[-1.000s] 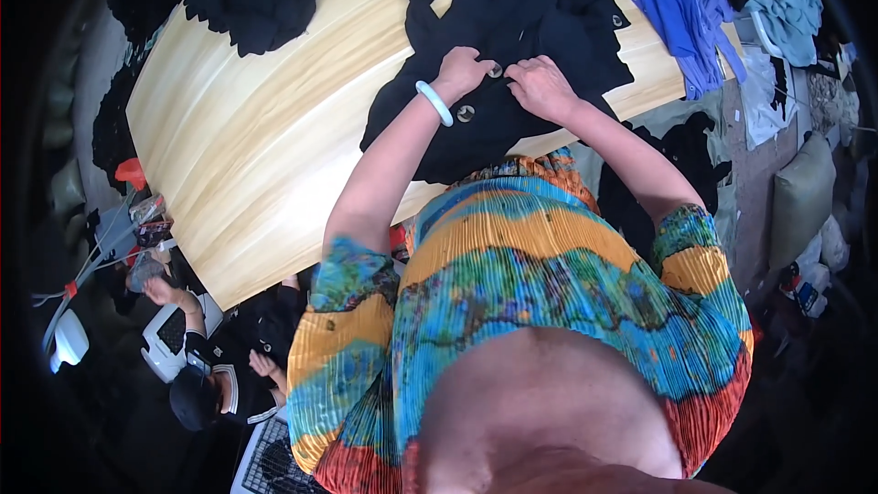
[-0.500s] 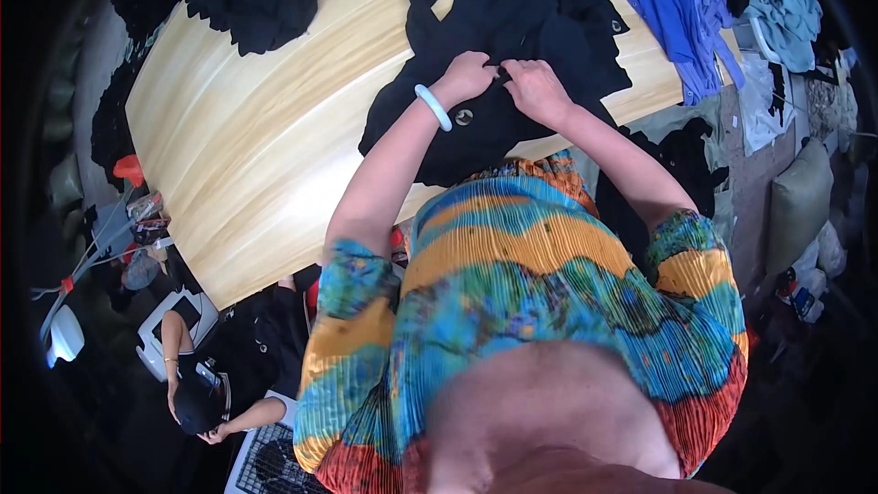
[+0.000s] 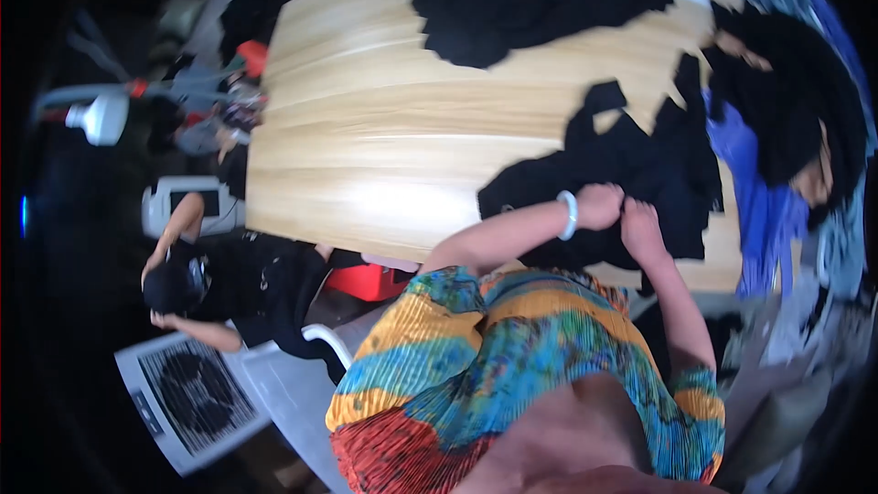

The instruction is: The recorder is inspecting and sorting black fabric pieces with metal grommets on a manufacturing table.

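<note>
A black garment (image 3: 549,185) lies spread over the right part of the wooden table, its strap-like pieces pointing toward the far side. Over its middle, my left hand (image 3: 601,207), with a pale bangle (image 3: 568,216) at the wrist, is closed with fingertips pinching the cloth. Right beside it, almost touching, my right hand (image 3: 642,225) also pinches the garment. Whatever small part sits between the fingertips is too blurred to make out.
Another black garment (image 3: 540,0) lies across the table (image 3: 366,146) at the far side. Blue clothing (image 3: 759,210) and dark clothes (image 3: 777,101) are heaped at right. At lower left a person in black (image 3: 265,288) sits near a fan (image 3: 197,393) and a red container (image 3: 368,282).
The view has swung left, so the table, garment and my hands appear farther right and lower. Both hands remain closed on the black garment.
</note>
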A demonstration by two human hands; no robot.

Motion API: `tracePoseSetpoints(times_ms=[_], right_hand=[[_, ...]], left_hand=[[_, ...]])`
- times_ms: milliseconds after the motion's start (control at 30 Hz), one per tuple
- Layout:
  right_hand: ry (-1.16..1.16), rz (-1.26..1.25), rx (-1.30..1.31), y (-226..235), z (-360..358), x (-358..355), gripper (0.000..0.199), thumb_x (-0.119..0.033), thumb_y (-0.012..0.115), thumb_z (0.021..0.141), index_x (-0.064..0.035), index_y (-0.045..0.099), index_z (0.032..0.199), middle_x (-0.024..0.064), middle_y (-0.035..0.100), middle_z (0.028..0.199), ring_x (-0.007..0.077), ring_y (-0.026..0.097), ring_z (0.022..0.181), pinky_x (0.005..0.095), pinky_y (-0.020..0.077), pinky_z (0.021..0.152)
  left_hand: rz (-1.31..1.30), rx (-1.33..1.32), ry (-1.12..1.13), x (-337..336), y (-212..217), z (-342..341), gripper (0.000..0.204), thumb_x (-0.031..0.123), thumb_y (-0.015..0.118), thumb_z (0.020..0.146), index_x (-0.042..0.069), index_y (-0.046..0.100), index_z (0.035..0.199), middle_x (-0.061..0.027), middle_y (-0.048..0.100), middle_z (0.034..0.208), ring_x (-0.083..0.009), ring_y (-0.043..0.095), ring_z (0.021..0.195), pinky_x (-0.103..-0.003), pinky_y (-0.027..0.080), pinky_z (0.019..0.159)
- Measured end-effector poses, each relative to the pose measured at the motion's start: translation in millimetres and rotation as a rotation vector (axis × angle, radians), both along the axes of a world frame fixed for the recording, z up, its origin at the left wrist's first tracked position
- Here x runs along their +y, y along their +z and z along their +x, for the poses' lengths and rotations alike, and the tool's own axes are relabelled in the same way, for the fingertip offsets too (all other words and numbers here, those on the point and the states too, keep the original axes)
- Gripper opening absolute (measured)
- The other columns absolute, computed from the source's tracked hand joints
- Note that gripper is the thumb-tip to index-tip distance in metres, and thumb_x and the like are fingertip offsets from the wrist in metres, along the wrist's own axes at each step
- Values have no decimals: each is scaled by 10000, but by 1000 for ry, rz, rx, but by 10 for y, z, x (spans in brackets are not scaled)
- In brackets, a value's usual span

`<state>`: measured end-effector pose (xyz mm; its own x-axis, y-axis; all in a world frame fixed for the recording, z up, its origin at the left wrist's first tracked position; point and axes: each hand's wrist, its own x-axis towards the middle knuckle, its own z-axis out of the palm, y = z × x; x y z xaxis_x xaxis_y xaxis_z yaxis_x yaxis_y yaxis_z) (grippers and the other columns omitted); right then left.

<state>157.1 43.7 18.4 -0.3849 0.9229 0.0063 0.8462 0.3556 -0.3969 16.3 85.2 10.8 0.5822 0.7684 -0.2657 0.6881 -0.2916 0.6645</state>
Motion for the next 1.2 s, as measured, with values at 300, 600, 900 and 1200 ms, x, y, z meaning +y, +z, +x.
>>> tracePoseSetpoints(times_ms=[300, 600, 900, 1200], right_hand=[[98, -47, 66, 158, -3, 4, 50, -4, 462, 693, 5, 443, 739, 188, 514, 691, 355, 506, 710, 434, 381, 680], [34, -592, 496, 472, -168, -93, 125, -110, 576, 760, 0, 546, 810, 93, 543, 644, 101, 482, 586, 255, 397, 549], [384, -143, -54, 250, -212, -35, 114, -159, 563, 724, -55, 519, 737, 142, 524, 708, 308, 525, 699, 404, 417, 651], [112, -115, 71, 54, 34, -112, 101, -104, 565, 735, -17, 547, 783, 147, 560, 774, 306, 554, 806, 366, 434, 770]], left_hand=[[46, -28, -136, -24, 149, -218, 205, 105, 512, 711, -45, 543, 848, -220, 575, 846, -346, 576, 797, -411, 462, 690], [-256, -275, -364, 0, 287, -693, 362, 234, 578, 737, -91, 517, 886, -252, 544, 824, -343, 527, 785, -398, 414, 682], [-93, -108, -180, -233, -213, -1240, 449, 310, 641, 664, 23, 564, 1001, -179, 595, 808, -310, 580, 749, -377, 462, 664], [-546, -113, -75, 24, -55, -985, 519, 367, 592, 719, -78, 523, 977, -198, 577, 837, -278, 573, 751, -346, 445, 656]])
